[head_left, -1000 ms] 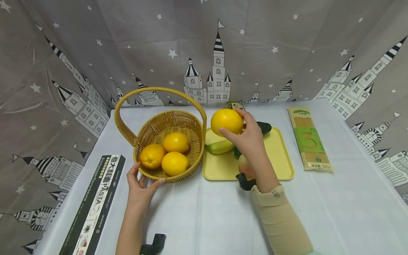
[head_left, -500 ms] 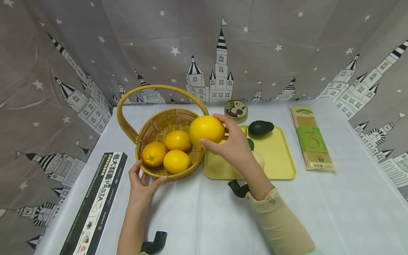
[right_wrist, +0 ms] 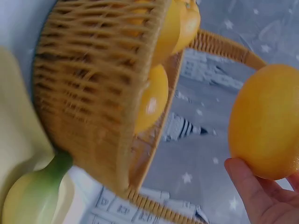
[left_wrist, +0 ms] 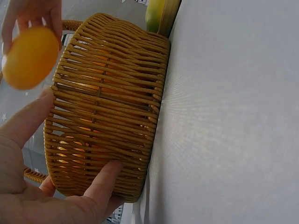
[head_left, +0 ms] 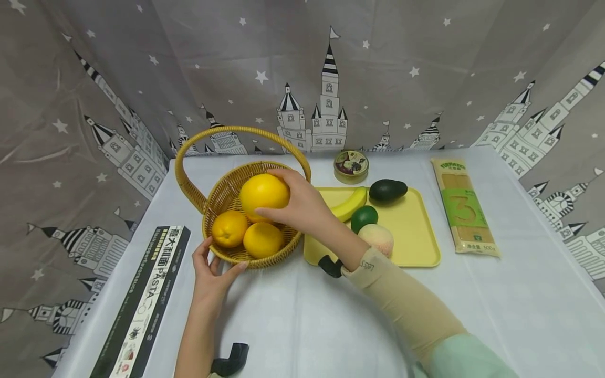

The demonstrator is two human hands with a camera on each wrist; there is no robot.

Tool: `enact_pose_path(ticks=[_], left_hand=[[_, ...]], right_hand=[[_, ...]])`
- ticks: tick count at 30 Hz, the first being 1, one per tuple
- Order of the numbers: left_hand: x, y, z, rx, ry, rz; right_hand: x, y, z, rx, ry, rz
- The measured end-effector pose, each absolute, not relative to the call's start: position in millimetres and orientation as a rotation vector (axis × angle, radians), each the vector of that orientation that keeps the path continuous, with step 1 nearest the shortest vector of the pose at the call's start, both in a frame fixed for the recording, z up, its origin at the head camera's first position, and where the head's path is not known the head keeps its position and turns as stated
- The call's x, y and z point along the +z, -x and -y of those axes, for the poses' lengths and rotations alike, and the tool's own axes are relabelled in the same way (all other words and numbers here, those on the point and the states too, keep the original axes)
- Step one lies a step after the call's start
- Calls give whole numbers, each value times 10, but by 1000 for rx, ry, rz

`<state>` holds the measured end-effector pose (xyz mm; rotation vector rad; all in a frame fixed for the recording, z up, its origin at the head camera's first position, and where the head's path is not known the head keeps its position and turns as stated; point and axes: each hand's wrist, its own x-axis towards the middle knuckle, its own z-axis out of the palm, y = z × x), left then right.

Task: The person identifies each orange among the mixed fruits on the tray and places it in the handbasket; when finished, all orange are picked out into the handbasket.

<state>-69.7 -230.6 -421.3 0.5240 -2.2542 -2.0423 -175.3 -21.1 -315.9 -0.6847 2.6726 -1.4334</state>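
In the head view my right hand (head_left: 304, 205) holds an orange (head_left: 264, 195) between thumb and fingers, over the opening of a round wicker basket (head_left: 257, 263). From the left wrist view, this orange hangs above the rim, apart from the basket. Two more oranges show inside, one at the left (head_left: 229, 229) and one at the front (head_left: 263, 240); another orange (right_wrist: 153, 100) shows in the right wrist view. My left hand (head_left: 211, 278) grips the basket's near left side, its fingertips against the woven wall (left_wrist: 105, 107).
Right of the basket lies a yellow tray (head_left: 416, 241) with a banana (head_left: 351, 205), an avocado (head_left: 388, 190), a green fruit (head_left: 364, 218) and a peach (head_left: 378, 239). A round tin (head_left: 351, 167) stands behind it. A pasta box (head_left: 142, 299) lies left, a noodle packet (head_left: 465, 210) right.
My right hand has carried the orange leftward from above the tray to over the basket, uncovering the banana, peach and tin. The left hand has stayed at the basket.
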Motion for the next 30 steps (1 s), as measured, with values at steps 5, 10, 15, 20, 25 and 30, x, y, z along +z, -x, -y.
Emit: enact_pose_path(ticks=[5,10,15,20,25,30], left_hand=[[-4225,705,2302,-2075,-501,2231],[-4237,691,2282,-2077,-496,2237],[-4231,688,2298,-2075,-490,2228],[-4219,679,2309,-2070,-488,2224],[-4221,676,2312,-2084,-486,2222],[-4227,683,2313,-2062,-507,2239]], right_hand=[[-3152,1922,433,-1359,732,-2679],[-3167,2091,582,-1327,698,-2643],[-3136,2208,761,-1302,663,-2599],[-3204,2325,954,-1252,642,-2588],[-3303,2409,1088,-1228,596,-2594],[-3346,2437,1172,-1188,534,-2604]])
